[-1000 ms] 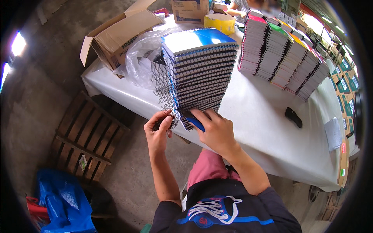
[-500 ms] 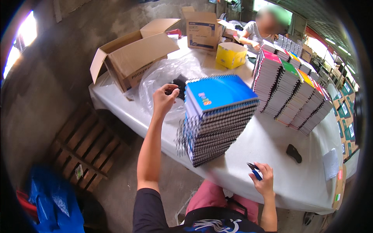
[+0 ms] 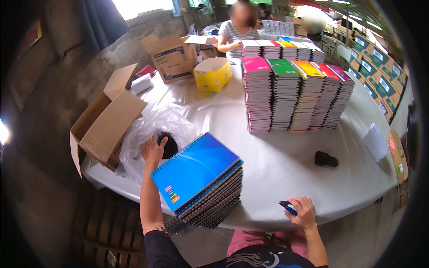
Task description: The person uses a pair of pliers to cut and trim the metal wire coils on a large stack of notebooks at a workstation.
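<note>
My left hand (image 3: 153, 151) reaches over a clear plastic bag (image 3: 178, 125), thumb and fingers apart, beside a black bundle (image 3: 168, 145) whose kind I cannot make out. Just right of it stands a tall stack of spiral notebooks (image 3: 196, 174) with a blue cover on top. Black coil ends (image 3: 187, 226) stick out low on the stack's near side. In my right hand (image 3: 304, 213), near the table's front edge, is a pair of blue-handled cutting pliers (image 3: 289, 208), jaws pointing left.
Several notebook stacks (image 3: 286, 94) with pink, green, yellow and red covers stand farther back on the white table (image 3: 277, 165). A small black object (image 3: 325, 159) lies at right. Open cartons (image 3: 109, 129) and a yellow box (image 3: 212, 75) stand left and behind. A person (image 3: 237, 32) is across the table.
My view has swung right and up. My left hand has moved to the black bundle in the bag, its fingers now spread. The right hand still holds the pliers.
</note>
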The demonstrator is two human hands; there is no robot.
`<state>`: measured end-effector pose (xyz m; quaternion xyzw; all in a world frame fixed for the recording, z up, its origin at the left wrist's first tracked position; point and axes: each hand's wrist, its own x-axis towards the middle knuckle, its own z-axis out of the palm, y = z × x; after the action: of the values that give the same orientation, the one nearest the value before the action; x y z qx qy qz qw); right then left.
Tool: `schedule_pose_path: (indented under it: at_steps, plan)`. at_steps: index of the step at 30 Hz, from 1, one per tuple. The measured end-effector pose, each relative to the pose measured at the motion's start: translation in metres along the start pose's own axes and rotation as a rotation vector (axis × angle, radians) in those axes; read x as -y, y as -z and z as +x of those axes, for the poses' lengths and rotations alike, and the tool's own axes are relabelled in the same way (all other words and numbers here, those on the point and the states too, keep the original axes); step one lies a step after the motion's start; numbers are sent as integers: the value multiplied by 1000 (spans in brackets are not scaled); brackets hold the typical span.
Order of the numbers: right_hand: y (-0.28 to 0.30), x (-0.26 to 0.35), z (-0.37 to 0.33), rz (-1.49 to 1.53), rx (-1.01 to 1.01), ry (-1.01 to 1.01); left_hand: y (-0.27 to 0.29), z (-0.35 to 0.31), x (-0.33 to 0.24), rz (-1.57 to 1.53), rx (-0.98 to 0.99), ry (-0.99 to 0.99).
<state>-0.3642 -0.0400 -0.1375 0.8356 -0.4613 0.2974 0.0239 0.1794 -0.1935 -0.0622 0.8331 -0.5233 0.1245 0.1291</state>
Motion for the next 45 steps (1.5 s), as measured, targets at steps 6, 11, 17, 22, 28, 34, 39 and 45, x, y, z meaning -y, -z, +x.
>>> schedule_pose_path:
  at_steps: [6,11,17,22,28,34,39,45]
  plan:
    - [3,0,5,10,-25,-12,-11,6,20,-15,182,53]
    - [6,-8,3,36,-21,-8,26,-32,2,-358,43,-379]
    - [0,-9,-1,46,-60,7,96,-101,15,-1354,261,-129]
    - [-4,-15,-10,115,-117,25,132,-170,-14,-696,-394,-119]
    - [-4,-11,-12,335,-157,-68,156,-236,-23,-1152,-446,241]
    - [0,-5,-1,457,-160,-132,128,-294,-45,-1603,-364,117]
    - [21,83,30,543,1,141,94,-301,-82,-1684,-299,173]
    - [12,164,55,329,25,243,75,-302,-94,-1787,-490,174]
